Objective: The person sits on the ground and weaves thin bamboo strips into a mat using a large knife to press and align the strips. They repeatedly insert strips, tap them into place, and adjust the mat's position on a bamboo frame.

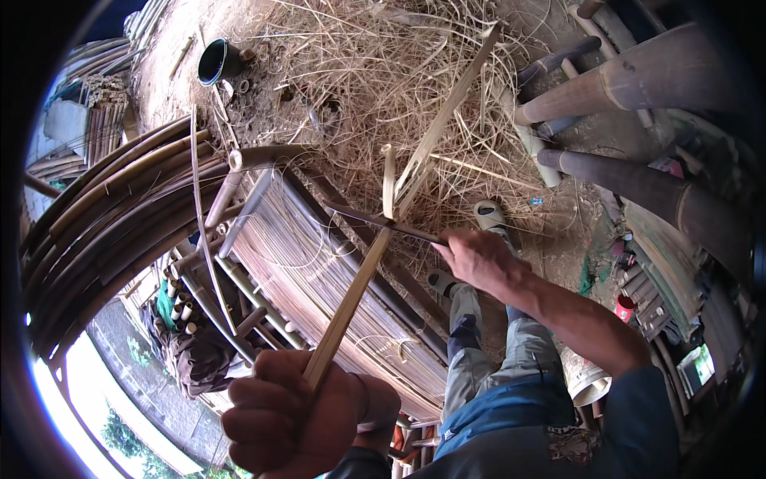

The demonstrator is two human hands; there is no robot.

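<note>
My left hand [291, 411], close at the lower left, is wrapped in a fist round one end of a bamboo strip [349, 307]. The pale strip slants up and away to the right, over the shavings. My right hand [483, 259] grips a long, dark-bladed knife [415, 232]; its handle is mostly hidden in the fingers. The blade crosses the strip around its middle. Just beyond the blade, a thin peeled sliver [388, 180] stands up from the strip, and the far part looks split and frayed.
Tangled bamboo shavings [359, 104] cover the ground ahead. A slatted bamboo bench [319, 271] lies to the left, beside a stack of curved bamboo poles [120, 215]. Thick bamboo poles [638, 72] jut in from the right. A dark bucket [217, 64] stands at far left.
</note>
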